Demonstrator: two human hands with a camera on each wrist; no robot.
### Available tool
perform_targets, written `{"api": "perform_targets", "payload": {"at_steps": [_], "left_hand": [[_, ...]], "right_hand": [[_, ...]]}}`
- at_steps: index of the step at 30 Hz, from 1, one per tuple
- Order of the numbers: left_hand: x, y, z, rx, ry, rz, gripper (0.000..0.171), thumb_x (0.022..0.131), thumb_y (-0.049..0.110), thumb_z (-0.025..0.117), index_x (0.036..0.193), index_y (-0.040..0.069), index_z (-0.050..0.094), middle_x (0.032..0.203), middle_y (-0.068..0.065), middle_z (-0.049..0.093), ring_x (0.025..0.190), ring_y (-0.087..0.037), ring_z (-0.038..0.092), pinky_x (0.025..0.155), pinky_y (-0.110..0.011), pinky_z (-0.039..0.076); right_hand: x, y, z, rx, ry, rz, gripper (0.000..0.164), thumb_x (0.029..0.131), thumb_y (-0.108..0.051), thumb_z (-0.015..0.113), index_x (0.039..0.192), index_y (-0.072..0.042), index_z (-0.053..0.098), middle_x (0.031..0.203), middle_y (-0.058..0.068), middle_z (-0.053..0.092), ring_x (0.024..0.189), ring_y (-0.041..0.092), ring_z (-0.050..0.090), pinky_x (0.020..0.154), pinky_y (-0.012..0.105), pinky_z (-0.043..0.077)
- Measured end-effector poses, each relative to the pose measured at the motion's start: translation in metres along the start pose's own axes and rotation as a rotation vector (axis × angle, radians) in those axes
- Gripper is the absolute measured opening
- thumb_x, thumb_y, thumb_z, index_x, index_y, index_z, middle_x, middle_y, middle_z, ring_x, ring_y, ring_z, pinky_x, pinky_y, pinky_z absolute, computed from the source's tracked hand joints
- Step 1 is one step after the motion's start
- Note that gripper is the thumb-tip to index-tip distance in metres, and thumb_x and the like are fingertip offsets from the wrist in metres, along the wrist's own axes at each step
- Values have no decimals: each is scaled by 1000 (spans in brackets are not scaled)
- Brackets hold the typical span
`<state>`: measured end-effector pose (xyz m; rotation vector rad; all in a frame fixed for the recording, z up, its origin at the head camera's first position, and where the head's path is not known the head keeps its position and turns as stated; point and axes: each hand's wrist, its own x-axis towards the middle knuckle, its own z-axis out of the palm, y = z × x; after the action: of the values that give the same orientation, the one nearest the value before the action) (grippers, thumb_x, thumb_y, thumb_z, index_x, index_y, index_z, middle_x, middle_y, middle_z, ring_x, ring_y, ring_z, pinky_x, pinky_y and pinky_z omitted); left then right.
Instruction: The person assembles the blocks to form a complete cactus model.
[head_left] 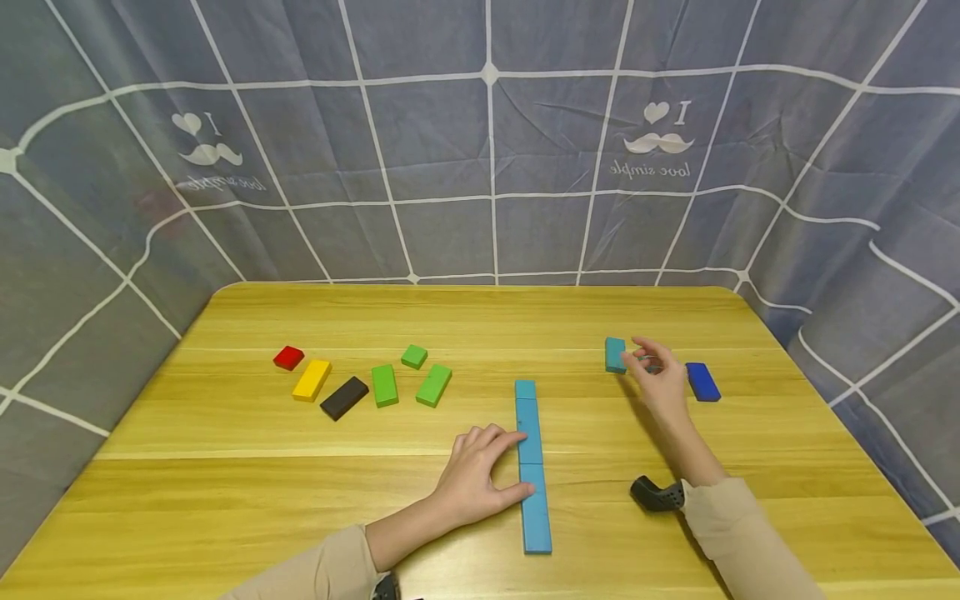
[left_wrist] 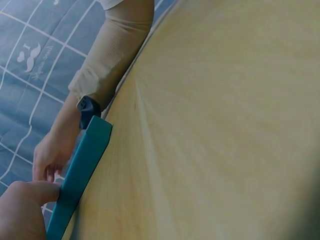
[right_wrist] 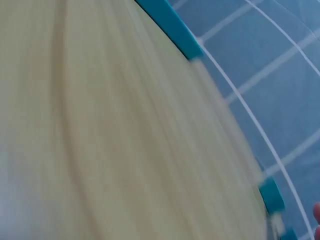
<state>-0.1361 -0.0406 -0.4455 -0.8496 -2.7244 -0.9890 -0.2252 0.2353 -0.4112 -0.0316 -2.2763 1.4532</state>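
A column of light-blue blocks (head_left: 531, 508), two long and one short, runs away from me on the table. My left hand (head_left: 477, 477) rests at its left side, with thumb and index finger spread and touching the two long blocks. In the left wrist view, the thumb (left_wrist: 37, 192) meets the side of the blue row (left_wrist: 85, 167). My right hand (head_left: 662, 387) hovers just right of a short teal block (head_left: 615, 355), its fingers loosely bent. Another teal piece (head_left: 649, 364) is partly hidden behind those fingers. In the right wrist view, only fingertips (right_wrist: 317, 212) show.
A dark-blue block (head_left: 703, 382) lies right of my right hand. Toward the left are several green blocks (head_left: 385, 386), a black block (head_left: 345, 398), a yellow block (head_left: 312, 381) and a red block (head_left: 288, 358). A grey checked curtain (head_left: 427, 167) encloses the wooden table (head_left: 247, 500).
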Motion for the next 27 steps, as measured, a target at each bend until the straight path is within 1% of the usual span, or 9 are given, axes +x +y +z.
{"api": "perform_targets", "payload": {"at_steps": [1,5,6,10,14,18,20,24,27], "left_hand": [[0,0,0,0,0,2,57,75,44,68,123,17,55,106,6,55,89,-11,42,81,-32,31],[0,0,1,5,3,7,57,75,44,68,123,17,55,106,5,55,89,-11,42,81,-32,30],[0,0,1,5,5,7,57,75,44,69,123,17,55,106,6,55,89,-11,42,81,-32,30],[0,-1,1,7,19,17,57,75,44,69,123,16,55,104,5,55,88,-10,42,80,-32,31],[0,-2,2,0,19,17,56,75,44,69,122,16,56,104,5,55,88,-11,42,80,-33,31],[0,-1,2,-1,16,12,56,75,44,69,122,16,56,105,6,55,88,-11,42,81,-33,31],[0,-1,2,-2,14,9,56,75,44,69,122,16,56,105,6,55,88,-11,42,81,-33,30],[0,-1,2,-1,11,7,56,75,44,69,122,16,56,105,6,55,87,-11,41,81,-33,30],[0,-1,1,-1,9,8,56,75,44,69,122,16,56,105,6,55,88,-11,41,80,-33,30]], "right_hand": [[0,4,-7,-14,38,23,33,84,-5,64,114,8,59,92,16,59,73,1,48,62,13,37],[3,33,-30,-39,162,94,35,83,-10,66,114,5,60,88,1,55,71,-2,46,60,9,37],[2,35,-36,-45,189,106,35,83,-10,66,114,5,60,88,-1,53,70,-2,46,59,8,37],[-2,42,-54,-105,295,116,35,81,-11,68,111,6,62,84,-2,51,68,-4,44,60,5,36],[-7,48,-69,-164,354,143,37,79,-12,70,110,6,62,85,-4,49,69,-5,42,63,6,35],[-13,53,-79,-226,376,166,38,77,-13,72,109,5,63,84,-3,46,68,-4,38,66,11,31],[-16,54,-81,-260,366,180,39,76,-15,73,109,5,63,85,0,46,67,-4,36,64,13,29],[-21,56,-84,-304,304,221,46,77,-22,73,111,6,62,89,8,48,64,-7,35,61,12,30],[-24,56,-82,-336,254,245,50,77,-28,72,114,6,61,93,11,49,65,-6,34,62,14,31]]}}
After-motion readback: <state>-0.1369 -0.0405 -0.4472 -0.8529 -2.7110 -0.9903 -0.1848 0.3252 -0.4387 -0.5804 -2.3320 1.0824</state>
